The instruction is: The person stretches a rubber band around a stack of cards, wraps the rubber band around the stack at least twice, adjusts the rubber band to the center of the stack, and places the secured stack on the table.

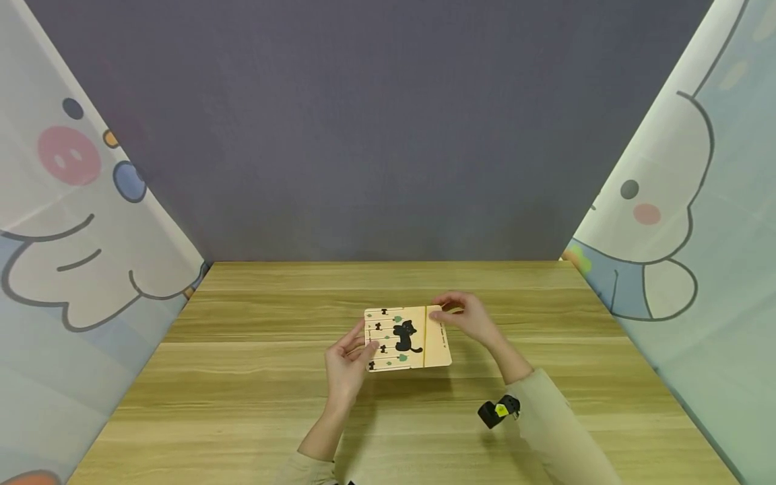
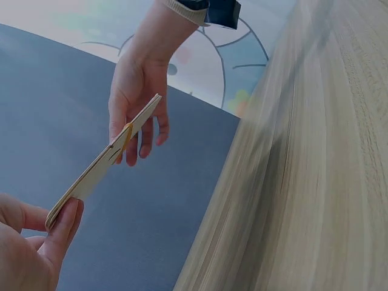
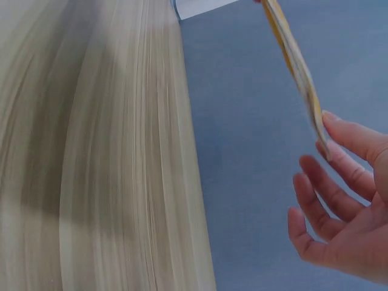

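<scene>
A flat cream stack of thin boards [image 1: 388, 340], printed with a black cat, small dark figures and green leaves, is held up over the table. Around its right part runs a yellow elastic band [image 1: 425, 337]. My left hand [image 1: 347, 367] pinches the left edge, thumb on the printed face and fingers behind. At the upper right corner, my right hand [image 1: 473, 322] pinches the stack between thumb and index finger. Edge-on in the left wrist view, the stack [image 2: 91, 176] slants between both hands. The right wrist view shows its narrow edge [image 3: 297, 66], with the other right fingers loosely bent below.
Under the hands lies a wood-grain table [image 1: 242, 404]. A dark grey panel [image 1: 388, 135] stands at its back, and cartoon-printed curtains [image 1: 661, 168] flank both sides. A black strap piece with a yellow mark [image 1: 500, 409] is by the right sleeve [image 1: 552, 417].
</scene>
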The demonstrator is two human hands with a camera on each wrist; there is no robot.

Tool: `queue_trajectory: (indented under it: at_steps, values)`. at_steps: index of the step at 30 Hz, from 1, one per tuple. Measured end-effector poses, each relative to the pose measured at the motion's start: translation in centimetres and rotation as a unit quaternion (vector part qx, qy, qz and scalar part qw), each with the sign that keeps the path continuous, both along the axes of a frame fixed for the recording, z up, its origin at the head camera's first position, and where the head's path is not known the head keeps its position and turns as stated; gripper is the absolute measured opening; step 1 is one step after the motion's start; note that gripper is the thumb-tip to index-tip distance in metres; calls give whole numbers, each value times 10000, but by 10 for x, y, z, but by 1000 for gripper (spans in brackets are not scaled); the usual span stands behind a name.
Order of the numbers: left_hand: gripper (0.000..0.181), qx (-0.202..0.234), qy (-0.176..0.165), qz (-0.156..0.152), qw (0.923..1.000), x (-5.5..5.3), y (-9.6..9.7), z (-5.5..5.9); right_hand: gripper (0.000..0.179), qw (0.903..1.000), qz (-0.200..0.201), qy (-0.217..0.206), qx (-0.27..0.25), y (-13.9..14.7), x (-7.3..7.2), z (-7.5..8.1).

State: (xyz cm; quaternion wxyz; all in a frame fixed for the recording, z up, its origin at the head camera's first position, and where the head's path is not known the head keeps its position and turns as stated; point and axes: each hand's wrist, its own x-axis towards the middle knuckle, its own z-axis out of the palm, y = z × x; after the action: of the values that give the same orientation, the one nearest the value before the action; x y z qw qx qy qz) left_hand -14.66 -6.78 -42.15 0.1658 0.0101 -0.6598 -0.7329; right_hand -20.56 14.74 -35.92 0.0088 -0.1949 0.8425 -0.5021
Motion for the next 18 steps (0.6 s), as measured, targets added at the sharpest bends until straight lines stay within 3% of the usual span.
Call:
queue_trajectory:
  at_steps: [10, 18]
  values:
    - [44, 82, 20, -38, 10000, 1, 0, 0, 22, 9986, 377, -279, -227, 7, -25, -27]
    - [45, 148, 29, -48, 9999, 2, 1, 1, 21, 9967, 447, -411, -546, 3, -28, -32]
